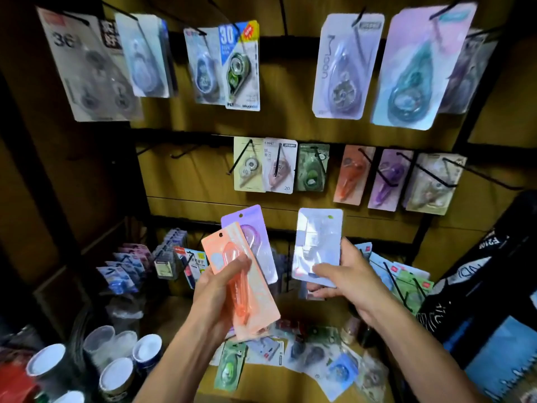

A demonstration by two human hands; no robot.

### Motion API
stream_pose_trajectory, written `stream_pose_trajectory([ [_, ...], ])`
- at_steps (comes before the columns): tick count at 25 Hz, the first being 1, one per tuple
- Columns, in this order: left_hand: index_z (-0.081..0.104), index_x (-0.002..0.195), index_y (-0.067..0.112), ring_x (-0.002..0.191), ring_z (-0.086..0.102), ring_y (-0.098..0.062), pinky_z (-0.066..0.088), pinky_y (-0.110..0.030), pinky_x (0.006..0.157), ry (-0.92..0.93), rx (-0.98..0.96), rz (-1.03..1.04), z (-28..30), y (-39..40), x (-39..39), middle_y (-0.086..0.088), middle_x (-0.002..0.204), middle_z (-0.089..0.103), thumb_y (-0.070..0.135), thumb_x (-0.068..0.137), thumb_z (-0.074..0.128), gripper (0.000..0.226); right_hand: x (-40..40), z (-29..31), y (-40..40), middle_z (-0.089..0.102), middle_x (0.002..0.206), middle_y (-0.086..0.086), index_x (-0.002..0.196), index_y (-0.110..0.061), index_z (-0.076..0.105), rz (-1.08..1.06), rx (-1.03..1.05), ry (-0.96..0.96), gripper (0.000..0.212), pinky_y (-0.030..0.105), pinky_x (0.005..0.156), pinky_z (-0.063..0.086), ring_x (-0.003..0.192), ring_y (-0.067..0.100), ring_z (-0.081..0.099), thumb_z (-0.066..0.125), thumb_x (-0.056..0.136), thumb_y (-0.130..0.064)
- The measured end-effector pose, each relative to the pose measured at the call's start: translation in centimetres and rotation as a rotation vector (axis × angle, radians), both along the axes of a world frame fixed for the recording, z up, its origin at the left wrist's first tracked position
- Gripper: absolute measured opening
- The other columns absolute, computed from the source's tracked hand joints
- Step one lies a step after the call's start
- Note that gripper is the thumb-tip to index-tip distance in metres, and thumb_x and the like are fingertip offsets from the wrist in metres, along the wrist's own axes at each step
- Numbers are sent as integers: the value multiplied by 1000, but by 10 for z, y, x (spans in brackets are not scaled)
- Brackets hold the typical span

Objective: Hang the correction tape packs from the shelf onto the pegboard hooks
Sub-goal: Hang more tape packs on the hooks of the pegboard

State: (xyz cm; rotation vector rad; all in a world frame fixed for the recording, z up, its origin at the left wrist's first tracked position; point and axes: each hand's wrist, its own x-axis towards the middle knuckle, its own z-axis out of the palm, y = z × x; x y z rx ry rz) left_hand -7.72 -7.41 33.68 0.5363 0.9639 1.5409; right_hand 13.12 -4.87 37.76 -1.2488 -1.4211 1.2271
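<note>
Correction tape packs: three in hand, more loose on the shelf (290, 379) below, many already hung on the pegboard hooks.
Left hand (216, 289): fingers and thumb curled round two packs held fanned together, thumb pressed across the front of the orange pack (244, 286).
Orange pack: front one, tilted with its top leaning left, hang hole at the upper left corner.
Purple pack (250, 228): directly behind the orange one, touching it, its top and right edge showing above and beside.
Right hand (345, 274): pinches the lower part of a pale blue pack (318, 242), thumb on the front, fingers behind.
Pale blue pack: upright, plain side toward the camera, hang hole at the top; held apart from the two in the left hand, in front of the board below the middle row.
Pegboard (290, 126): brown panel with black rails and black wire hooks.
Top row: large packs, among them a white one marked "30" (241, 65) and a big lilac one (418, 68).
Middle row: six smaller packs side by side, cream (249, 165) at the left end.
Bare hooks (180, 152): at least one, perhaps two, left of the cream pack; view is dim there.
Shelf: cardboard-coloured surface with scattered packs, a green one (229, 365) lying near the left forearm.
Lower left: white-capped round containers (119, 376) standing together.
</note>
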Motion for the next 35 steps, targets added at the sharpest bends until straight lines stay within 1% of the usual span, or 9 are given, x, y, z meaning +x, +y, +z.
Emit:
stream_pose_trajectory([
  [3,68,100,9,71,69,-31,56,-49,77,58,-29,43,2,5,-3,-16,87,74,5,79,74,23,12,18,12,73,84,3,91,-16,66,-59,165,-236,25,29,58,51,65,15,65,63,80,6],
  [7,66,105,18,86,71,-42,52,-67,82,157,-53,66,4,6,-7,-17,94,75,16,64,84,45,10,42,16,69,77,2,83,-16,70,-28,240,-30,14,17,61,47,66,9,61,68,85,-2],
  [14,72,92,16,97,66,-51,49,-69,87,249,43,-28,4,2,-18,-22,99,73,11,54,90,43,-50,49,36,64,77,-1,83,-17,67,77,243,-28,10,21,61,41,70,10,55,66,90,-10],
  [17,72,83,16,90,69,-47,53,-66,82,362,31,18,4,0,-31,-19,91,74,14,52,89,35,-84,49,40,66,73,2,88,-12,67,105,257,21,8,24,59,47,64,11,58,72,85,-7],
  [19,71,78,13,81,71,-40,56,-62,77,407,-19,132,5,2,-40,-15,82,75,11,56,86,27,-107,49,40,71,79,6,98,-10,65,102,220,133,20,29,60,53,67,14,65,75,82,-6],
  [23,68,86,8,73,70,-34,58,-57,78,293,-29,272,14,4,-56,-17,85,74,1,70,79,21,-140,40,35,75,99,10,111,-11,60,186,55,322,35,36,73,57,82,22,71,73,81,-1],
  [26,67,90,5,64,68,-27,60,-51,68,225,22,303,18,4,-71,-16,77,72,-3,78,72,15,-157,20,30,74,108,6,113,-17,59,255,60,156,40,45,79,57,92,24,72,71,78,-1],
  [28,67,89,7,56,67,-20,59,-37,55,202,33,321,17,3,-80,-10,69,71,-5,80,69,15,-165,14,29,73,108,3,111,-21,55,260,71,15,34,52,70,57,88,27,73,70,83,-12],
  [35,67,87,10,71,66,-28,55,-39,70,160,-31,431,2,8,-127,-13,82,71,-1,78,74,16,-204,40,44,71,111,3,112,-19,55,277,165,175,27,27,50,56,91,25,73,67,90,-9],
])
